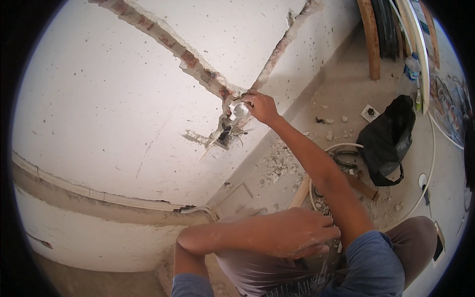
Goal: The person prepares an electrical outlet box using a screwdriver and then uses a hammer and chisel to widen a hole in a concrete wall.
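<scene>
At the junction of two channels cut in the white wall, my right hand (263, 107) is closed on a small white round cup-like fitting (241, 110). Its fingers grip the fitting's right edge, and the open round side shows. Just below is a broken hollow (224, 136) with thin wires (240, 133) poking out. My left forearm crosses low in front of me, and my left hand (304, 232) hangs before my lap. The fingers of that hand are curled in, and anything between them is hidden.
Rubble (282, 163) litters the floor along the wall. A black bag (388, 141), a square plate (369, 113), a plastic bottle (411, 67) and a pale hose (431, 163) lie or stand to the right. Wooden planks (368, 39) lean at the far right.
</scene>
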`<state>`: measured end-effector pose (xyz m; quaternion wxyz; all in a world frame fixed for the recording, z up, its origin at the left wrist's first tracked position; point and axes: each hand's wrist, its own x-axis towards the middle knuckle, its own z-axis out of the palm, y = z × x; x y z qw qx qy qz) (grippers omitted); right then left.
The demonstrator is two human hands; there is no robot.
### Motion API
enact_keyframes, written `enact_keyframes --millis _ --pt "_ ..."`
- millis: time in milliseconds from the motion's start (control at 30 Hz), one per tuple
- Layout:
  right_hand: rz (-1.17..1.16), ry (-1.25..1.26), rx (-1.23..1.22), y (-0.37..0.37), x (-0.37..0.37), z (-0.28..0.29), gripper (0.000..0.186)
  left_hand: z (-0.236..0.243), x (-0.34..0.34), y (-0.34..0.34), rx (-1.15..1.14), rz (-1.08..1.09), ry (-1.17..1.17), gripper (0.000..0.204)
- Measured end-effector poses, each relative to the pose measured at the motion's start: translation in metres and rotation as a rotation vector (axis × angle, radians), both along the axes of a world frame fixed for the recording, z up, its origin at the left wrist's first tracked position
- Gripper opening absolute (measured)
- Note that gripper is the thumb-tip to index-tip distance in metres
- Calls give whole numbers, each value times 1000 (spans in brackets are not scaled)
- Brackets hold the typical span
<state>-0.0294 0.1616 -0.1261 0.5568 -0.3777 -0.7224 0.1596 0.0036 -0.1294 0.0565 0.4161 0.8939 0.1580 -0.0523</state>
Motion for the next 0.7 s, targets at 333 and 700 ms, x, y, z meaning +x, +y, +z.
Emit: enact_keyframes --millis 333,700 --pt "35 7 -25 6 -2 -4 18 -4 0 1 -14 -4 -31 29" --pt "44 -10 -22 7 -3 -9 18 -9 1 0 3 -22 -57 28"
